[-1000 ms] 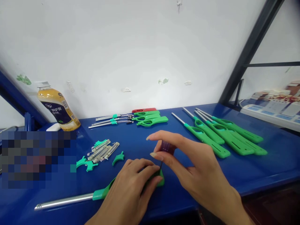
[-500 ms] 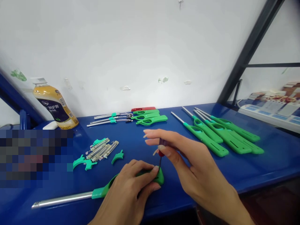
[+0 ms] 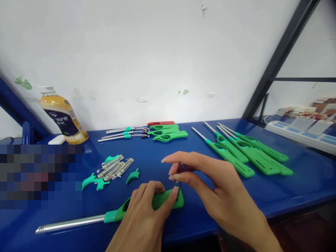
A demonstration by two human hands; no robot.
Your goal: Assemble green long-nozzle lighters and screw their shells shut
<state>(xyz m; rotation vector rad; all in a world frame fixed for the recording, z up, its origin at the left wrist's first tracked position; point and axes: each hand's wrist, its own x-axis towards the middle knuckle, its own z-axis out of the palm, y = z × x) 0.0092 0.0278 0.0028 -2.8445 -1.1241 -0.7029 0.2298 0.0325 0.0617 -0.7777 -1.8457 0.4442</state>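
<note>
My left hand (image 3: 143,213) presses a green long-necked lighter (image 3: 163,199) flat on the blue table, its metal tube pointing left. Thumb and fingers lie around the handle, near its right end. In my right hand (image 3: 217,185) is a small screwdriver with a dark handle (image 3: 181,167), pinched upright between thumb and fingers. Its thin shaft meets the lighter's handle end beside my left thumb; the tip is hidden. Behind my left hand lie several clear lighter fuel tanks (image 3: 115,168) in a pile, with loose teal triggers (image 3: 132,176) around them.
Several assembled green lighters (image 3: 249,154) lie on the right of the blue table (image 3: 199,217). At the back are green handle shells (image 3: 170,135), a red shell (image 3: 160,123) and metal tubes with wires (image 3: 114,137). A drink bottle (image 3: 64,117) stands back left; a power strip (image 3: 301,134) is far right.
My right hand has dropped slightly and its fingers have turned around the screwdriver handle. My left thumb and fingers have shifted, baring more of the green handle. The view has moved slightly.
</note>
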